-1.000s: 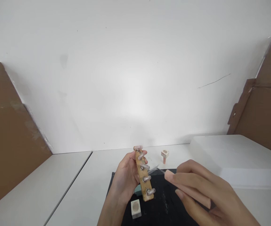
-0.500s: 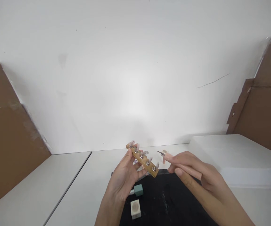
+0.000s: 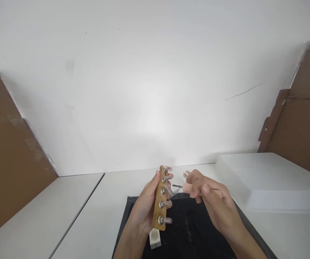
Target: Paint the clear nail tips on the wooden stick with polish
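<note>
My left hand [image 3: 144,208] grips a narrow wooden strip [image 3: 158,201], which stands nearly upright in the view. Along the strip sit several round metal pegs, each bearing a clear, pinkish nail tip [image 3: 167,204] that points right. Fingers of that hand show partly behind the strip. My right hand [image 3: 214,198] is closed round a pink pen-like tool [image 3: 187,187]. Its thin dark tip points left, a short way from the middle nail tips, with a gap between them.
A black mat [image 3: 195,230] lies under both hands on the white table [image 3: 90,212]. A small whitish block [image 3: 155,239] is by my left wrist, another [image 3: 186,173] behind my right hand. A white box [image 3: 273,176] stands right; cardboard panels [image 3: 300,133] flank the sides.
My left hand has turned the strip from a slant to nearly upright, and it now hides the green bottle. My right hand has moved slightly left and down with the tool, its tip lower.
</note>
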Demonstrator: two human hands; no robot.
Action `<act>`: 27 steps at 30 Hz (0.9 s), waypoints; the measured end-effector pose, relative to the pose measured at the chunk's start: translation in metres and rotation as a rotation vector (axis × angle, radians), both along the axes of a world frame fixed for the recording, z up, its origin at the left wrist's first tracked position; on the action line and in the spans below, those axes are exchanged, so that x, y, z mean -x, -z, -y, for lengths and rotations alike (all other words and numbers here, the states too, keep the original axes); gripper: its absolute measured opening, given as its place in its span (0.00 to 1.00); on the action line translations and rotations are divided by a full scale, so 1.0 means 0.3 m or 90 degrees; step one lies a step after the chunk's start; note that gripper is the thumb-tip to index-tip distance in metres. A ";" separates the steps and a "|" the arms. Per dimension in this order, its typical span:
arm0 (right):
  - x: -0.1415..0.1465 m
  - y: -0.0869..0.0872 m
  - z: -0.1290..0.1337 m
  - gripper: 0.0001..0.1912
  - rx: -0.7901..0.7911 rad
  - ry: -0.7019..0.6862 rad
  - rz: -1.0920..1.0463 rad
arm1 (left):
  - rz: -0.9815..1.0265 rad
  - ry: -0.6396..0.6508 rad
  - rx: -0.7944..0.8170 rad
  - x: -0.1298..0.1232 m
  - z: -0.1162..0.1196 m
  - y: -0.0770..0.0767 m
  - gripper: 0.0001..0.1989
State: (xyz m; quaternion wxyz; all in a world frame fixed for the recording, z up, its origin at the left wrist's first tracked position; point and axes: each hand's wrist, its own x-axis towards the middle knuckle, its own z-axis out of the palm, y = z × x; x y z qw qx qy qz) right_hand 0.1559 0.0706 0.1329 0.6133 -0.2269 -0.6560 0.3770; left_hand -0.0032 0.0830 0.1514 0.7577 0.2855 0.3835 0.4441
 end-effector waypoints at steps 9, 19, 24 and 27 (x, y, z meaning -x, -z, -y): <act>0.004 -0.025 0.024 0.17 -0.045 -0.024 0.113 | 0.013 0.007 -0.086 -0.017 0.005 0.013 0.20; -0.002 -0.040 0.036 0.21 -0.052 -0.041 0.171 | 0.007 0.019 -0.087 -0.012 -0.003 0.027 0.17; -0.009 -0.040 0.042 0.23 -0.044 -0.040 0.182 | 0.020 0.013 -0.066 -0.018 0.000 0.022 0.15; -0.011 -0.037 0.042 0.24 -0.032 -0.040 0.169 | 0.002 0.022 -0.056 -0.012 -0.003 0.025 0.17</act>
